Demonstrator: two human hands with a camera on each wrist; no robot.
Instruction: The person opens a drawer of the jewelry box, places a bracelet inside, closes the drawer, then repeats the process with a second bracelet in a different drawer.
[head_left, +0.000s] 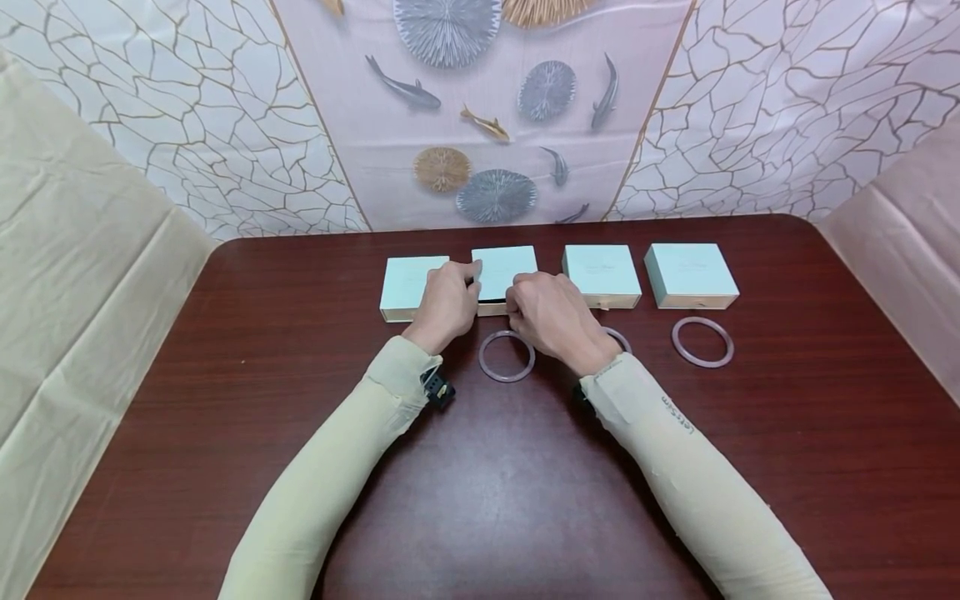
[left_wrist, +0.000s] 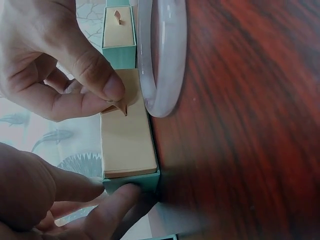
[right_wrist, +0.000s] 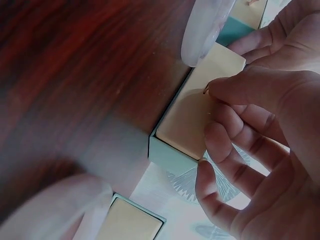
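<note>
A pale mint drawer box (head_left: 504,265), second from the left in the row, has its cream drawer front (left_wrist: 127,145) slightly out, with a thin dark gap along the lid edge in the head view. My left hand (head_left: 448,302) holds this box at its left end, thumb and fingers at the sleeve's edges. Between right thumb and forefinger, my right hand (head_left: 553,318) pinches the small ribbon pull tab (left_wrist: 120,107) at the middle of the drawer front. Just in front of the box lies a pale lilac bangle (head_left: 483,358), touched by neither hand.
Another mint box (head_left: 405,283) stands left of the held one, and two more, a third box (head_left: 602,268) and a fourth box (head_left: 692,268), stand to the right. One bangle (head_left: 621,338) is partly hidden by my right wrist; another bangle (head_left: 703,362) lies before the rightmost box.
</note>
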